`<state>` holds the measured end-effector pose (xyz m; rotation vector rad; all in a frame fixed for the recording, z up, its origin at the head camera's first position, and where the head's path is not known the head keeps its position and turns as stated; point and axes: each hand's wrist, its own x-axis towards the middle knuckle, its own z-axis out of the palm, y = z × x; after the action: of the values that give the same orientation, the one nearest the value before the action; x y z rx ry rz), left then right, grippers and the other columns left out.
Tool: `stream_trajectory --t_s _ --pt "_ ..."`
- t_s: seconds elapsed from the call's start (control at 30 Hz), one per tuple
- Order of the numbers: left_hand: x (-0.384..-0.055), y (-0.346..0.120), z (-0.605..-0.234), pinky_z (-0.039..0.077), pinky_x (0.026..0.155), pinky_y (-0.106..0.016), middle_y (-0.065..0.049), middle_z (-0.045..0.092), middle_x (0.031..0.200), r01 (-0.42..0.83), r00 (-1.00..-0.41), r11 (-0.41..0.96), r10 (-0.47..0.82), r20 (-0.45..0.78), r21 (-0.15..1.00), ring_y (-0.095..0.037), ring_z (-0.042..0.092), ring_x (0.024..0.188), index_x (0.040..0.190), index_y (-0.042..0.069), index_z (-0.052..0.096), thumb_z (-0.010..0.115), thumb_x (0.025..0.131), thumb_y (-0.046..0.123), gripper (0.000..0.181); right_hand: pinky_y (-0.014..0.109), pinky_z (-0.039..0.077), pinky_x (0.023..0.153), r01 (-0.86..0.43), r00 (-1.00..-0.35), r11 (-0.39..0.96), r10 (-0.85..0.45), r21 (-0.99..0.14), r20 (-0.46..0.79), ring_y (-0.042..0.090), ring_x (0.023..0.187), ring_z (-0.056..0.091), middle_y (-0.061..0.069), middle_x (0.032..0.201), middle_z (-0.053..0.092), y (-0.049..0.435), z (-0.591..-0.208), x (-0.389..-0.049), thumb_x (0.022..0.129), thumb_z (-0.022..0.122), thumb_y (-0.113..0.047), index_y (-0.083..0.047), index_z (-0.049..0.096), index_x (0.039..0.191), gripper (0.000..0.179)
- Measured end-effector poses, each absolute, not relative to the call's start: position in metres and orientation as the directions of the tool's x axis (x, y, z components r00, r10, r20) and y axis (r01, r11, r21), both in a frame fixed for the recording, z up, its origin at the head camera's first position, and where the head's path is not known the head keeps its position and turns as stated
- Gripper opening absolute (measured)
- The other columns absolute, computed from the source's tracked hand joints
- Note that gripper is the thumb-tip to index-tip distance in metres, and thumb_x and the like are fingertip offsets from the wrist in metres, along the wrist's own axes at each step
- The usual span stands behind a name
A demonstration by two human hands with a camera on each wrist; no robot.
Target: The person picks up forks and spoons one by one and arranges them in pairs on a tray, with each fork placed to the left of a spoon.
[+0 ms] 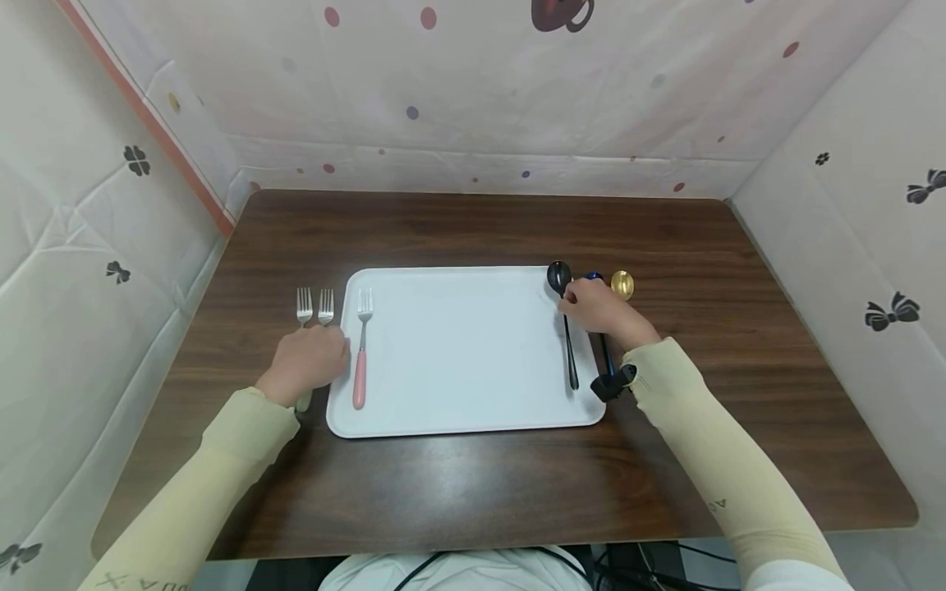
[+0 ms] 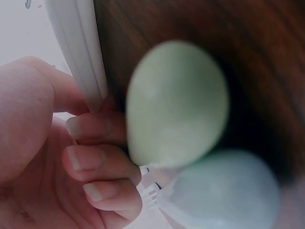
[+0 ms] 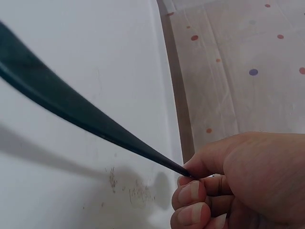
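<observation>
R grip [image 1: 602, 312] pinches the black spoon [image 1: 571, 353] btwn thumb & fingers, up by the thin neck; bowl points to the far side, handle slants over the R end of the white tray [image 1: 458, 353], shadow below it. L grip [image 1: 309, 359] holds the tray's L rim, thumb vs. curled fingers, just above two forks w/ pale, rounded hndls; one hndl [image 2: 178, 102] is light green.

Handling, my guess: spoon's light, stiff, prob. metal, a bit slick, not fragile; neck's narrow so it may twist, & the wider hndl mid-section shd give a steadier hold. Tray looks rigid, prob. light plastic; best held at opp. rims.

Materials: spoon dark & glossy, hndl flat & widening to the end. Tray smooth, rounded corners, raised lip, brownish specks nr the spoon's shadow. Pink-handled fork [image 1: 360, 369] lies on tray's L side, tines shiny. Gold spoon [image 1: 622, 285] & blue utensil [image 1: 608, 353] sit R of tray. Table [image 1: 458, 484]: dark wood grain, semi-gloss.
</observation>
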<state>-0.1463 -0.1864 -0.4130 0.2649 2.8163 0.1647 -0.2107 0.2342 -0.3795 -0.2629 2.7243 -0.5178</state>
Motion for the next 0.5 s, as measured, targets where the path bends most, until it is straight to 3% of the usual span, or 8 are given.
stream_trajectory --t_s 0.5 --pt "-0.145 -0.185 -0.412 0.037 0.045 -0.034 -0.009 0.049 0.060 0.159 -0.936 0.973 0.202 -0.287 0.164 -0.022 0.047 0.054 0.082 -0.001 0.062 0.039 0.098 0.022 0.035 0.029 0.042 0.057 -0.099 -0.916 0.899 -0.251 -0.427 -0.314 0.020 0.067 0.053 0.010 0.081 0.059 0.222 -0.383 -0.213 0.098 0.050 -0.020 -0.002 0.063 0.096 0.022"
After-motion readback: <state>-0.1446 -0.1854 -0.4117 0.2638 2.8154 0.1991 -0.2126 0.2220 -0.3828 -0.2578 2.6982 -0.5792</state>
